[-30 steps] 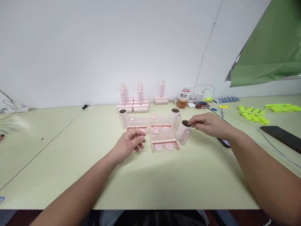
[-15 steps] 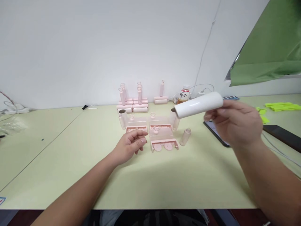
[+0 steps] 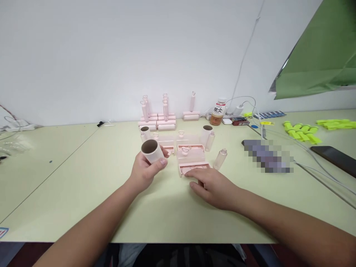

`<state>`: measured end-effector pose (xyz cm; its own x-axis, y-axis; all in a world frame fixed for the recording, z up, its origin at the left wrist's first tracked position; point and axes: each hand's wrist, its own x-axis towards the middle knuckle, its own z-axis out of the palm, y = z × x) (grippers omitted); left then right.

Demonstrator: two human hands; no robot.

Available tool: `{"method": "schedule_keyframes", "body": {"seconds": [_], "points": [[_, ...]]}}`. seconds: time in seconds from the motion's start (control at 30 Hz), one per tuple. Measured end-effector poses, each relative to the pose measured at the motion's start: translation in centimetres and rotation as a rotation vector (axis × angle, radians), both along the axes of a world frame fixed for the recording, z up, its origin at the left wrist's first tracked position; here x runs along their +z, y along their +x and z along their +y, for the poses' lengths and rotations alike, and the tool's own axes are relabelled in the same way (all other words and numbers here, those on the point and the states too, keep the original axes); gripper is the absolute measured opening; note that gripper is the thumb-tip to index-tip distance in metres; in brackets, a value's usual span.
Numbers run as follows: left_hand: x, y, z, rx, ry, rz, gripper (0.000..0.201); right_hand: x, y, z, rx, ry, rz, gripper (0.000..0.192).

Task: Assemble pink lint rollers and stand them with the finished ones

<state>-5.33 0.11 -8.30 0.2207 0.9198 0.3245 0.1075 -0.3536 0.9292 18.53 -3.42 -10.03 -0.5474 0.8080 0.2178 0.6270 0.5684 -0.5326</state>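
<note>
The fingers of my left hand curl round 1 white roll, left of 1 open pink case. The roll's long axis slants, its hollow end pointing up and left, its other end hidden. The case's long axis runs left to right, its lid on the far side. My right hand is nearer the case: fingers loosely parted, gripping nothing I can see, index finger at the near edge.

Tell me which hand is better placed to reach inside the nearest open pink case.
Probably the right hand: it holds nothing visible and its fingers are at the open pink case; the left hand grips the white roll.
</note>
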Motion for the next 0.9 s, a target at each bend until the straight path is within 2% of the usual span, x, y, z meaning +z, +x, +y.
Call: {"method": "schedule_keyframes", "body": {"seconds": [0.07, 0.23, 0.47, 0.57, 0.7, 0.9], "points": [[-0.1, 0.0, 0.4, 0.039, -0.022, 0.081, 0.035, -0.3, 0.0, 0.1, 0.013, 0.045, -0.125, 0.034], [-0.6, 0.1, 0.7, 0.038, 0.046, 0.257, 0.030, -0.3, -0.3, -0.2, 0.032, 0.005, -0.299, 0.024], [-0.7, 0.2, 0.3, -0.055, 0.085, 0.369, 0.032, -0.6, -0.4, -0.5, 0.002, 0.054, -0.276, 0.013], [-0.9, 0.1, 0.3, -0.100, 0.114, 0.414, 0.030, -1.1, -0.6, -0.4, 0.001, 0.040, -0.285, 0.016], [-1.0, 0.1, 0.5, -0.148, 0.151, 0.449, 0.029, -1.4, -0.6, -0.3, 0.019, 0.020, -0.289, 0.010], [-1.0, 0.2, 0.6, -0.216, 0.155, 0.476, 0.027, -1.0, -0.1, -0.3, 0.030, -0.041, -0.295, 0.006]]}}
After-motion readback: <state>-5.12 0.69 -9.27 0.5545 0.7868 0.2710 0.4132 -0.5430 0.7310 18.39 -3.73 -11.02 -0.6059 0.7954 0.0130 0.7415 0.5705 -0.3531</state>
